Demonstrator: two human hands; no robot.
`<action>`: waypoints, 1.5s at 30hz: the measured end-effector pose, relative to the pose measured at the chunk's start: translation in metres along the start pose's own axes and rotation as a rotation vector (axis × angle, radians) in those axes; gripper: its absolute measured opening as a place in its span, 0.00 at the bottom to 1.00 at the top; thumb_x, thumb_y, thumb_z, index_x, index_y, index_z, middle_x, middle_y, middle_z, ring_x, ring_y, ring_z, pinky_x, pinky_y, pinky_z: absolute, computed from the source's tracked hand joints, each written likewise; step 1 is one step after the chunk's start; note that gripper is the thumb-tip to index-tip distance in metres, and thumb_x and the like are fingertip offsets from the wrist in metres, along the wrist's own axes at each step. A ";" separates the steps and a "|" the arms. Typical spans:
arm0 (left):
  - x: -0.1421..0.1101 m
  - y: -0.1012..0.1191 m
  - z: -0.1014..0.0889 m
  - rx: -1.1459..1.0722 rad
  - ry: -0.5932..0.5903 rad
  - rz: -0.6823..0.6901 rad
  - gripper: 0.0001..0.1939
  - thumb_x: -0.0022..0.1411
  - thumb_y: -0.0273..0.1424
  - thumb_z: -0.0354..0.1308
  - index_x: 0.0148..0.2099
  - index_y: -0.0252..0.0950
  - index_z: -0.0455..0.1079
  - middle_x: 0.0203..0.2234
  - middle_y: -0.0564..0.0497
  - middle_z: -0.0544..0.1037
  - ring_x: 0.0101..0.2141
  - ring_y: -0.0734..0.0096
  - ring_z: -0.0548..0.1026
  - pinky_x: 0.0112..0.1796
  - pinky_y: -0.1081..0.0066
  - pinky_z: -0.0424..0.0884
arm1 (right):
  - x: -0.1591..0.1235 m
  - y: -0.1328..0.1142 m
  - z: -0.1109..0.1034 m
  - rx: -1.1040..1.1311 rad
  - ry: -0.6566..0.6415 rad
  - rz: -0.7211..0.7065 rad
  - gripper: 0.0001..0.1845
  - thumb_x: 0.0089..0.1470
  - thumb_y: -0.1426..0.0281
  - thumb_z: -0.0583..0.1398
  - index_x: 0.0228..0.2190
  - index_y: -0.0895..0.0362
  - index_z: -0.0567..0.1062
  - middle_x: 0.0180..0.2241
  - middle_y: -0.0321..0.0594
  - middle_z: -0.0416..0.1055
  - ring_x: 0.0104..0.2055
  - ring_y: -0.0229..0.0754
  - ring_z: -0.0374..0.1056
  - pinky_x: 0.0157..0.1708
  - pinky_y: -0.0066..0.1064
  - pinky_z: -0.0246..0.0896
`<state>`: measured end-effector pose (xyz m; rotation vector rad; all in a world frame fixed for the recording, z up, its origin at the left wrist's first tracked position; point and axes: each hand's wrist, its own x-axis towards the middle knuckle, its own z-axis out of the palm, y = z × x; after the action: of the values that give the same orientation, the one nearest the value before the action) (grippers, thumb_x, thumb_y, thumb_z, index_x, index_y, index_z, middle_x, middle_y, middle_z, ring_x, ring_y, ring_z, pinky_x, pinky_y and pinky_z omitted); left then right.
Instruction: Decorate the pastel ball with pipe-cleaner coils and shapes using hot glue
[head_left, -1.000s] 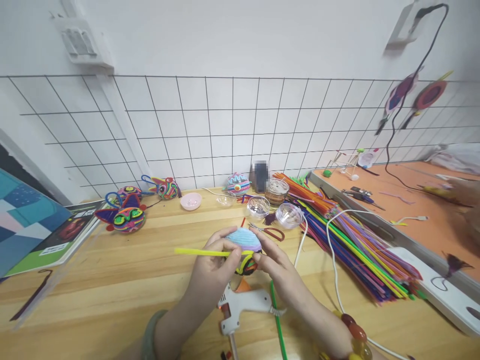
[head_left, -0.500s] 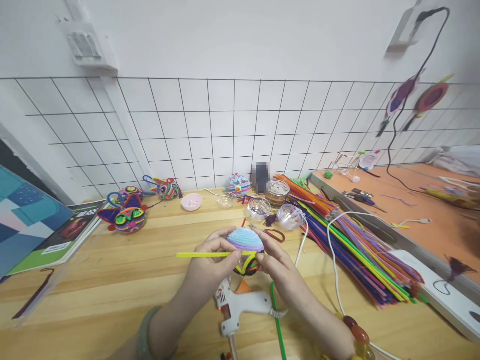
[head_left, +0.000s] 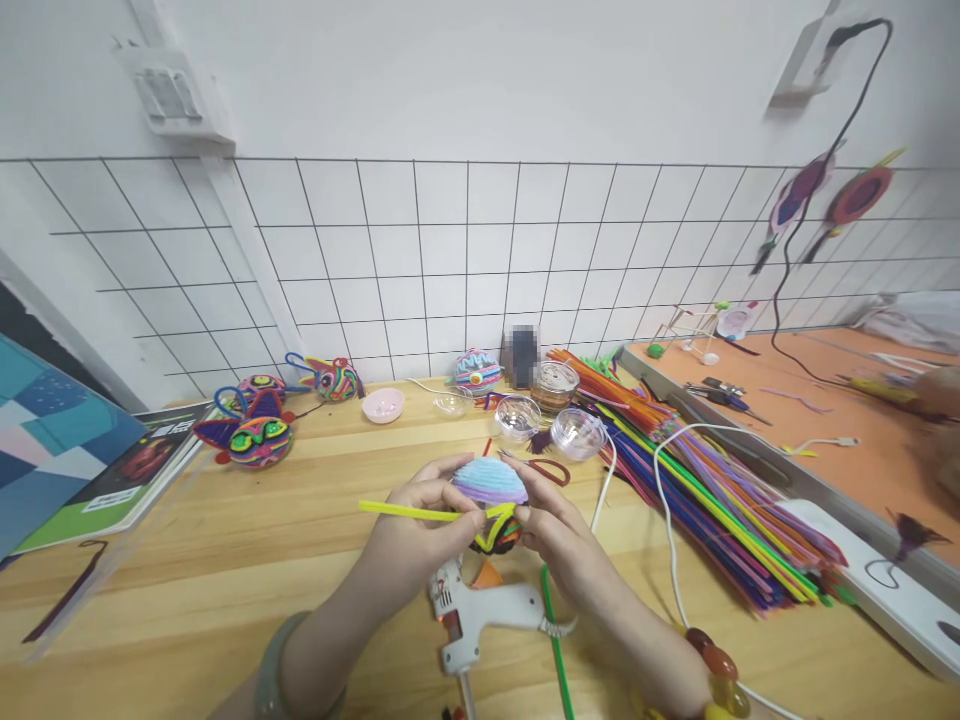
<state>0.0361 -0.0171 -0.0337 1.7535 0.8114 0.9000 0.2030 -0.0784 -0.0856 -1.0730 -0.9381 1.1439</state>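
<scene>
- Left hand (head_left: 420, 520): fingers closed on the yellow pipe cleaner (head_left: 409, 512), thumb on top; its straight length sticks out past the hand's left side, while the bent part lies on the round piece.
- Right hand (head_left: 559, 525): fingers wrapped along the right side of the round piece (head_left: 490, 481), fingertips near the yellow bend.
- Round piece: held between both hands, above the table (head_left: 225, 560); light blue and purple on top, black, orange and green lower down.
- Glue gun (head_left: 495, 607): on the table just below the hands in view, nozzle hard to make out; green pipe cleaner (head_left: 556, 640) beside it.
- Red-handled scissors (head_left: 553, 471): beyond the right hand, partly hidden.
- Farther back: pink dish (head_left: 383, 405), clear bowl (head_left: 517, 417).
- Right side: long bundle of coloured pipe cleaners (head_left: 705, 500).
</scene>
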 end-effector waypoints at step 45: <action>-0.006 -0.017 0.000 0.424 -0.135 0.516 0.14 0.64 0.29 0.51 0.47 0.40 0.75 0.59 0.41 0.62 0.58 0.58 0.63 0.56 0.59 0.62 | -0.001 -0.005 0.006 0.003 -0.029 -0.170 0.25 0.50 0.65 0.64 0.51 0.47 0.71 0.55 0.39 0.69 0.56 0.49 0.64 0.56 0.44 0.57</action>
<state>0.0310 -0.0172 -0.0514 2.4370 0.4847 0.9715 0.1979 -0.0791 -0.0798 -0.9572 -1.0301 1.0226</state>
